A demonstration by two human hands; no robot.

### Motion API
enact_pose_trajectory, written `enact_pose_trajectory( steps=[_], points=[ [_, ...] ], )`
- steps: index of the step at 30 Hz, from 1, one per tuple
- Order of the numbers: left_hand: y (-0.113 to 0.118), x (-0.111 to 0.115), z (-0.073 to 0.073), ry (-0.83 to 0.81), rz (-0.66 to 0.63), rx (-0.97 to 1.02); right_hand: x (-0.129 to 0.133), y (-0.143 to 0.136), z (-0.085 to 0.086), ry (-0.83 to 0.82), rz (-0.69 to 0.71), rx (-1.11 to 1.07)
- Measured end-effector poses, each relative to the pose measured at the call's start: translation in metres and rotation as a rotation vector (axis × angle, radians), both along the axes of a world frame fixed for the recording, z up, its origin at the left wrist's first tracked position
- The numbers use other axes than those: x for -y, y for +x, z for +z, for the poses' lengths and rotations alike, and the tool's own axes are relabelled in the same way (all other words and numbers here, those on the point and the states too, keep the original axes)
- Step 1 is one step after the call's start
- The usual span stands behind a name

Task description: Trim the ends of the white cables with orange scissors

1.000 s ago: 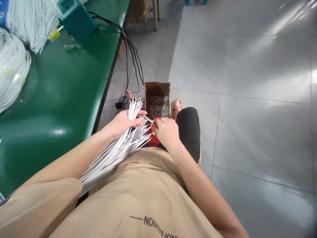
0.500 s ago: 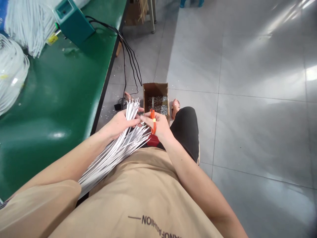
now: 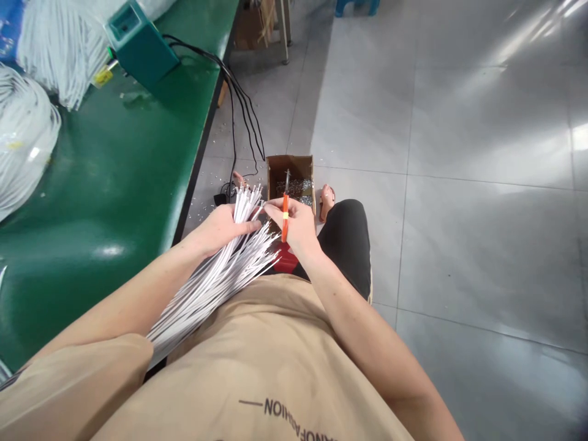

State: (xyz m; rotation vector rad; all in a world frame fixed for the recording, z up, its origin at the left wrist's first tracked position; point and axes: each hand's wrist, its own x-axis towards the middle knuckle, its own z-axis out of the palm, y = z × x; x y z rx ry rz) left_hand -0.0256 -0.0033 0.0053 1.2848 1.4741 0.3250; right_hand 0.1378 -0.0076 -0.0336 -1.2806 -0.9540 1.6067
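My left hand (image 3: 225, 228) is closed around part of a bundle of thin white wires (image 3: 215, 288), their tips standing up above the fingers. The rest of the bundle fans out below the thumb and runs back under my left forearm. In my right hand (image 3: 296, 222) is a pair of orange-handled scissors (image 3: 285, 217), blades pointing away from me over a cardboard box (image 3: 290, 162). The thumb and forefinger of that hand pinch at the wire tips beside my left hand. Small clippings lie inside the box, which stands on the floor between my feet.
On the left is a green-topped table (image 3: 119, 177) holding a teal machine (image 3: 142, 46) and coiled white wire bundles (image 3: 22, 141). Black cables (image 3: 239, 92) hang off its edge to the floor. A blue stool (image 3: 357, 7) stands at the far end.
My right hand has shifted slightly up, its fingertips moving from near the left thumb to the upright wire tips. The scissors have turned a little with it. My left hand keeps its hold.
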Motion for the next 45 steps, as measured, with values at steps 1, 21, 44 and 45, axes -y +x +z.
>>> enact_pose_trajectory(
  steps=[1, 21, 44, 45],
  points=[
    [0.001, 0.000, 0.000, -0.001, 0.021, 0.012, -0.001, -0.001, 0.000, -0.013, 0.023, 0.003],
    [0.019, 0.001, 0.010, -0.076, 0.365, 0.285, 0.010, 0.002, -0.004, -0.094, 0.055, -0.172],
    [0.014, 0.003, 0.003, 0.067, 0.286, 0.109, 0.021, 0.017, -0.004, 0.408, 0.409, 1.086],
    [0.015, 0.003, 0.003, 0.049, 0.300, 0.142, 0.021, 0.017, -0.006, 0.413, 0.402, 1.070]
  ],
)
